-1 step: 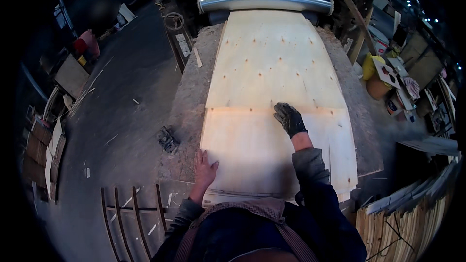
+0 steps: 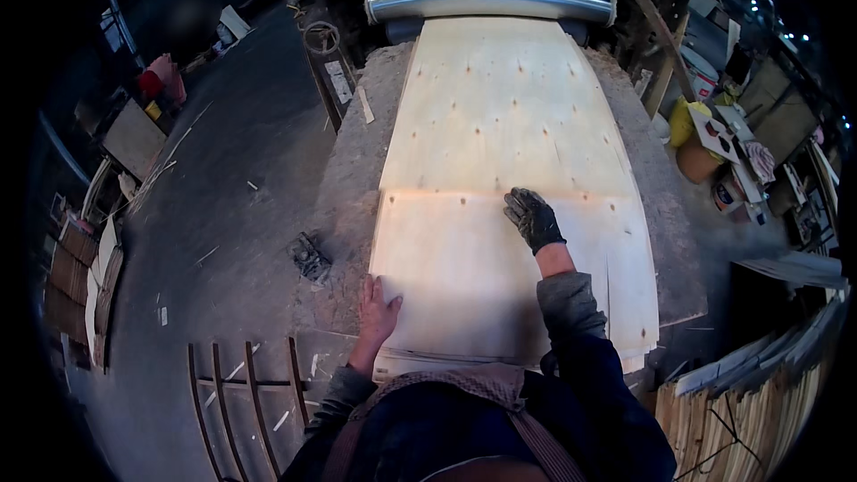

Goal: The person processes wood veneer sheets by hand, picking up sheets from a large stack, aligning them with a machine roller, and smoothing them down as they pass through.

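Pale wood veneer sheets (image 2: 464,281) lie stacked on the worn bench (image 2: 348,183) in front of me. Across them runs an edge where a farther knotted sheet (image 2: 500,112) meets the nearer one. That farther sheet stretches up to a shiny metal roller (image 2: 491,2). My right hand (image 2: 534,217), in a dark glove, rests on the veneer by that edge, fingers extended. Bare, my left hand (image 2: 378,314) lies along the left edge of the near sheet, fingers straight and thumb apart. A crumpled dark glove (image 2: 309,257) sits on the bench farther left.
A metal rack (image 2: 250,384) stands low at the near left. Bundled veneer (image 2: 732,424) is piled at the near right. Buckets (image 2: 696,159) and clutter line the far right. A handwheel (image 2: 321,37) sits left of the roller. Wood scraps litter the floor (image 2: 241,241).
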The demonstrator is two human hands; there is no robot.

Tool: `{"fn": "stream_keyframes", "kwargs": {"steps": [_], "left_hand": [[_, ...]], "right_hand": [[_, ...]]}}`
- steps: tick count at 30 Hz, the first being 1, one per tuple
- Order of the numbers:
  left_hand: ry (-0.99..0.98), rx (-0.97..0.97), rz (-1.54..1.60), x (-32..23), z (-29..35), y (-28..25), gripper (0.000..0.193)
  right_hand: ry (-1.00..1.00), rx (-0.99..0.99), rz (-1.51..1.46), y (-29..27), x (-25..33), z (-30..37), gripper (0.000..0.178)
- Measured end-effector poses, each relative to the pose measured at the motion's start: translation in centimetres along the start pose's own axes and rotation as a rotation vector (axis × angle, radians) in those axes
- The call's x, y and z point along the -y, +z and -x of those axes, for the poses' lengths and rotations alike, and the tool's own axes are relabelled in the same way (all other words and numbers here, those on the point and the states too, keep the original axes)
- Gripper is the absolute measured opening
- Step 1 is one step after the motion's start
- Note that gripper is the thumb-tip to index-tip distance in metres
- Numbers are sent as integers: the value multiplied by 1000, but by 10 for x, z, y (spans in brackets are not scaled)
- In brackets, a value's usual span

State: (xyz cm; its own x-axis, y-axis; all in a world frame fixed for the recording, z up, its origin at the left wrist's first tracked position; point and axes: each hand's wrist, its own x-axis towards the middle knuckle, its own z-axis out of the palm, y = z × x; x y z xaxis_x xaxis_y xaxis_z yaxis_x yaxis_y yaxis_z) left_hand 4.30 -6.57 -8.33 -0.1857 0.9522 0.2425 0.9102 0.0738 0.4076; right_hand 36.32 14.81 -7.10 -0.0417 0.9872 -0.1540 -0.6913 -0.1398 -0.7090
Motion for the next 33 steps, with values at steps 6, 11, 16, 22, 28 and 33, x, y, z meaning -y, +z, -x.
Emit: {"fn": "stream_keyframes", "kwargs": {"steps": [6,11,16,22,28,33], "left_hand": [[-249,127,458,32,-11,10,58],[-310,174,817,13,-19,-27,43],[-296,203,1163,-9,-32,-68,41],[-241,245,1257,-38,-45,-114,43],[-257,229,1305,-47,-47,-137,48],[-318,100,861,-3,-35,-92,51]], "right_hand": [[222,379,-63,-6,-38,78,37],[490,374,-104,-2,-37,174,39],[716,231,21,33,-10,252,40],[724,70,403,-36,-41,292,43],[125,104,1029,-20,-12,306,30],[-372,186,1663,-19,-9,264,19]]}}
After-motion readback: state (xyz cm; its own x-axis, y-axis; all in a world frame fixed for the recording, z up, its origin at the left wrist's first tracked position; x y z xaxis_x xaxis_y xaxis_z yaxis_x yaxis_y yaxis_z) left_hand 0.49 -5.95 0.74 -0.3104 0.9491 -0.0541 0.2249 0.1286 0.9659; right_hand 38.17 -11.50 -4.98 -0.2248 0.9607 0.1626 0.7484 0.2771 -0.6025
